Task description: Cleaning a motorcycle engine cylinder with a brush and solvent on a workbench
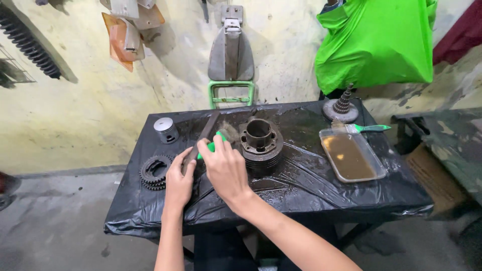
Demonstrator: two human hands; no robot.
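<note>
The left hand (178,181) gripped a flat metal bar (202,140); the right hand (226,168) clutched a green-handled brush (221,136) beside the finned cylinder (260,143); sprocket (154,172) and piston (165,130) sat left.

I am working from a single view, the head camera, so no second view is sharing any of the scene. It is looking forward and steeply down from above the tabletop (321,193), which is filling the middle of the frame at close, arm's-length range. My forearms are entering from the bottom edge, centre. The camera is facing a yellowish wall (75,115) running across the upper half, with grey floor (55,226) showing at lower left.
</note>
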